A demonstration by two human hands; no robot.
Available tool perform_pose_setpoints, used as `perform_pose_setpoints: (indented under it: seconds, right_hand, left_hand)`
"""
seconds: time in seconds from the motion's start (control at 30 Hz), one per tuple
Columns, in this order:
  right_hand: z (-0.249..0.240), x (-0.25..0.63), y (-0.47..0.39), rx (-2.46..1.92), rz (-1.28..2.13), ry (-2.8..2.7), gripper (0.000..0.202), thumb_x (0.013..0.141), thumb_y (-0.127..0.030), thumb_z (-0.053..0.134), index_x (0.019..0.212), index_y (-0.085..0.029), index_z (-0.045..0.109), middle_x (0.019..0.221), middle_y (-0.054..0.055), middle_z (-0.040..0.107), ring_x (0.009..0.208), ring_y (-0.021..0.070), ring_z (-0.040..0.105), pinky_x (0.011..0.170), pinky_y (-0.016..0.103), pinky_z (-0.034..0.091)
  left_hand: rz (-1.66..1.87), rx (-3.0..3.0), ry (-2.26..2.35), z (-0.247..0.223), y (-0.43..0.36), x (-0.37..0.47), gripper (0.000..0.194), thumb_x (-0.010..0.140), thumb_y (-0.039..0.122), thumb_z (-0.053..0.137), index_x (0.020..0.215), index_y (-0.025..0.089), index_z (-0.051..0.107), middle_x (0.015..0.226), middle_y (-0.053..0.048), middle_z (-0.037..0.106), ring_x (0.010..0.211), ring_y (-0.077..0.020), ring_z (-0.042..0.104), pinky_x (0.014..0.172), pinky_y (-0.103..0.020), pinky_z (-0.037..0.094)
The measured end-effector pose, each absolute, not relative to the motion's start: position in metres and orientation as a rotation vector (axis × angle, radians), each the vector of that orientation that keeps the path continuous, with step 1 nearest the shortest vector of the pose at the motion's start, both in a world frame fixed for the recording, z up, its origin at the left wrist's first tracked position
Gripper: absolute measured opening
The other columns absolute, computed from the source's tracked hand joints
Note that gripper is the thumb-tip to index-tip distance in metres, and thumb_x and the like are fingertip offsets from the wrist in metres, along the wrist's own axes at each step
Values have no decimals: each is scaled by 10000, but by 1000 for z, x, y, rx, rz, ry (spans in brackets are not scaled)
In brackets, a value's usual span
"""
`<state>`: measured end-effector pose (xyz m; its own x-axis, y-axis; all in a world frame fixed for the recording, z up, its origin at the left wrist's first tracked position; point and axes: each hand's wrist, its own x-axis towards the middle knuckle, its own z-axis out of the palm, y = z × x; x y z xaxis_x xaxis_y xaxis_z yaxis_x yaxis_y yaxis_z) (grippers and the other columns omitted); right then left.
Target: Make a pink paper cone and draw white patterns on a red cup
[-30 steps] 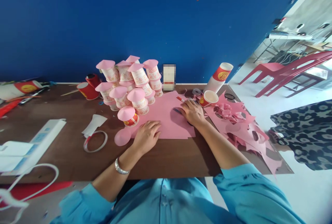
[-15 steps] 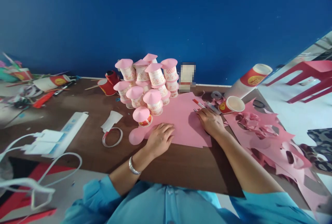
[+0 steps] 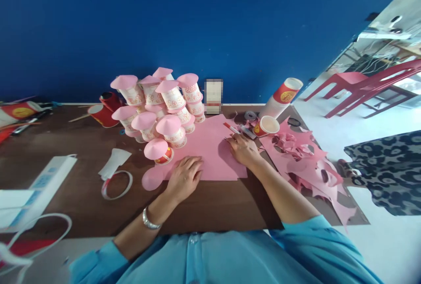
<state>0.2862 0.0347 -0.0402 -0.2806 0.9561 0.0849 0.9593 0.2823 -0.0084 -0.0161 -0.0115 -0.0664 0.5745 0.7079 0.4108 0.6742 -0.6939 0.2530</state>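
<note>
My left hand lies palm down on the front left of a pink paper sheet, fingers stretched out and holding nothing. On the sheet's right part rests my right hand, its fingers bent. A small thin tip shows at those fingertips; the rest of it is hidden. Just beyond the right hand lie a red and white marker and a clear, tube-like item. Left of the sheet, a pink paper disc lies near a red cup with a pink cone roof. Behind stand several stacked, patterned paper cups with pink cone roofs.
At right are an upright paper cup, a leaning cup stack, a tape roll and pink paper scraps. A tape ring, power strip and red thread spool lie left. A blue wall rises behind.
The view has turned to the right, so the table's things sit further left and more of the floor and the red chair shows. Both hands stay resting on the pink sheet.
</note>
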Motion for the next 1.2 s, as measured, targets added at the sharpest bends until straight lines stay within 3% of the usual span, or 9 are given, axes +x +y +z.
perform_pose_setpoints:
  seconds: [0.13, 0.33, 0.53, 0.7, 0.8, 0.9, 1.07, 1.2]
  right_hand:
    - [-36, 285, 32, -1880, -25, -2474, 397, 1103, -171, 509, 1387, -161, 785, 1441, 210, 763, 1266, 320, 739, 934, 389, 629]
    - [-36, 283, 31, -1890, 18, -2501, 436, 1106, -182, 460, 1412, -132, 766, 1467, 232, 726, 1290, 345, 704, 961, 426, 605]
    - [-27, 274, 32, -1906, 19, -2559, 453, 1123, -197, 439, 1456, -131, 740, 1462, 220, 715, 1316, 331, 698, 1001, 407, 588]
    - [-13, 259, 27, -1874, 62, -2659, 472, 1131, -170, 416, 1502, -114, 701, 1454, 226, 722, 1331, 327, 698, 1025, 406, 578]
    - [-6, 254, 22, -1814, 104, -2719, 473, 1141, -171, 422, 1532, -164, 687, 1462, 193, 732, 1322, 301, 711, 1036, 391, 575]
    - [-1, 257, 16, -1805, 127, -2724, 428, 1138, -172, 457, 1459, -174, 739, 1393, 175, 769, 1266, 286, 743, 1006, 374, 582]
    - [15, 276, 9, -1915, 74, -2572, 341, 1145, -203, 509, 1268, -191, 826, 1340, 147, 799, 1246, 279, 741, 939, 338, 591]
    - [36, 306, 7, -2104, -57, -2221, 469, 1180, -213, 361, 1361, -185, 792, 1443, 189, 739, 1306, 316, 703, 919, 373, 592]
  left_hand:
    - [633, 2722, 1212, -63, -15, -14, 320, 1062, 279, 719, 1365, 184, 763, 1400, -178, 809, 1291, -353, 768, 1049, -538, 673]
    - [457, 2659, 1142, -48, -39, 1, 366, 1039, 162, 698, 1400, 193, 752, 1502, -178, 768, 1413, -331, 732, 1186, -514, 627]
    - [498, 2696, 1086, -49, -62, -7, 290, 1057, 125, 637, 1292, 188, 793, 1405, -152, 816, 1325, -286, 779, 1129, -451, 658]
    - [590, 2689, 1056, -57, -66, -24, 331, 1081, 164, 615, 1359, 190, 793, 1407, -148, 823, 1339, -276, 780, 1168, -450, 651]
    - [586, 2720, 1036, -58, -64, -29, 350, 1101, 201, 596, 1398, 176, 780, 1428, -159, 816, 1356, -285, 776, 1181, -471, 650]
    - [576, 2780, 1013, -57, -62, -31, 347, 1106, 221, 592, 1384, 145, 786, 1408, -180, 823, 1313, -302, 799, 1124, -475, 683]
    - [556, 2774, 1036, -54, -57, -30, 313, 1096, 240, 609, 1329, 191, 811, 1336, -148, 853, 1244, -302, 826, 1027, -459, 719]
    - [580, 2743, 1033, -48, -54, -26, 297, 1084, 237, 613, 1296, 227, 821, 1296, -120, 866, 1206, -290, 831, 1011, -442, 717]
